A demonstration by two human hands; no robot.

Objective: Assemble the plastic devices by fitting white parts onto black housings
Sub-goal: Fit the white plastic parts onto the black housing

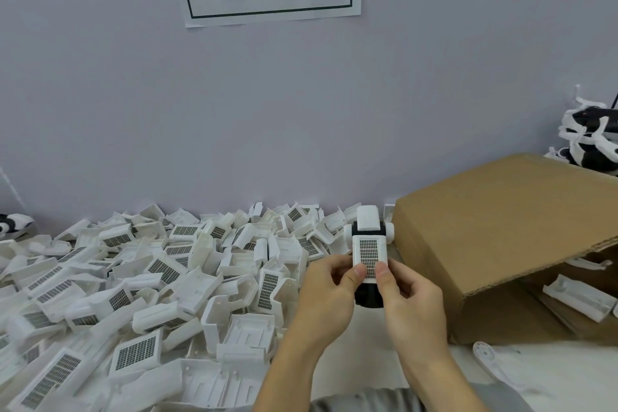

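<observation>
Grey cloth [401, 401], likely the person's clothing, fills the bottom edge of the view, and both forearms reach forward from it over the table [551, 375]. The left hand [326, 298] and the right hand [406, 298] meet near the middle of the table, in front of the wall [301, 110]. Between them they hold one device: a white part [369, 252] with a dark mesh grid, lying on a black housing [366, 298] whose lower end shows between the palms. Both hands are curled round the device, each thumb pressing on the lower edge of the white part while the other fingers wrap behind, mostly hidden.

A heap of loose white parts [150, 288] covers the left half of the table up to the wall. An open cardboard box [501, 227] stands at the right side, a few white pieces visible inside. More black-and-white pieces [588, 140] are piled behind the box at the far right edge.

The step in hand looks like seating the white part onto the housing. Whether it has clicked home cannot be told. The next move probably calls for firm, even thumb pressure along the lower edge, keeping the part square to the housing so its clips engage together.
</observation>
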